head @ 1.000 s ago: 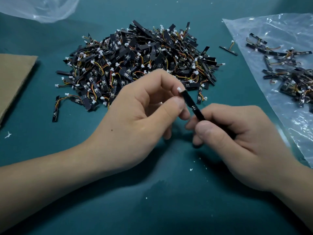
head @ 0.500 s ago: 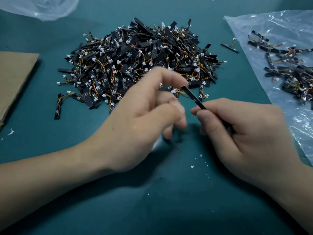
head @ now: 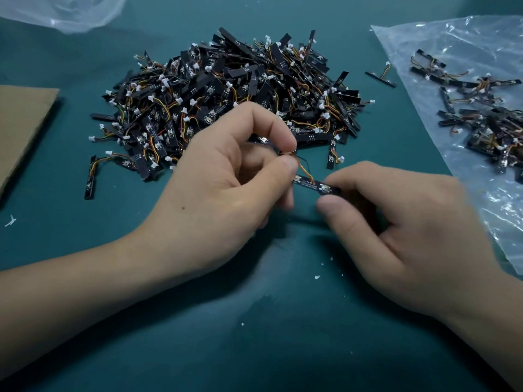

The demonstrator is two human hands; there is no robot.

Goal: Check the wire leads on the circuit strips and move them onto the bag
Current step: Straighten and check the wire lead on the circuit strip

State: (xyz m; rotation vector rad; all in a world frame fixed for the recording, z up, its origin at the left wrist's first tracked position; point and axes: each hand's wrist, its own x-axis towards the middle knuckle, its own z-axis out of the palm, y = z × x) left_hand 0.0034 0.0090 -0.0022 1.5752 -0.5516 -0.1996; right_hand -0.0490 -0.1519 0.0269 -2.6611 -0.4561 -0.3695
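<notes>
Both hands are in play just in front of the pile (head: 226,103) of black circuit strips. The right hand (head: 396,222) is curled, thumb and forefinger pinching one end of a single circuit strip (head: 314,185), which sits roughly level with its component face up. The left hand (head: 226,176) is curled too, thumb and forefinger tips nipping the far end of that strip's wire leads (head: 302,165). The thin orange, yellow and dark strands arc from the pinch down to the board. The held strip hangs clear of the teal table (head: 283,335), just in front of the pile's near edge. Whether a connector sits inside the left pinch I cannot tell. The pile itself is a dense tangle of strips, coloured leads and small white plugs. One stray strip (head: 90,179) lies off its front-left corner, and another (head: 332,157) stands just off its front-right edge. To the right of the pile lies the clear plastic bag (head: 467,52), flat on the table. A loose cluster of strips on the bag (head: 481,117) is well apart from the heap. Between pile and bag, a lone strip (head: 380,79) rests on the teal, just short of the plastic. Left of the pile sits a sheet of brown cardboard (head: 19,120), and behind the pile's left side is another piece of clear plastic (head: 65,12). A few white flecks (head: 317,277) dot the table in front of the pile, between the two wrists.
</notes>
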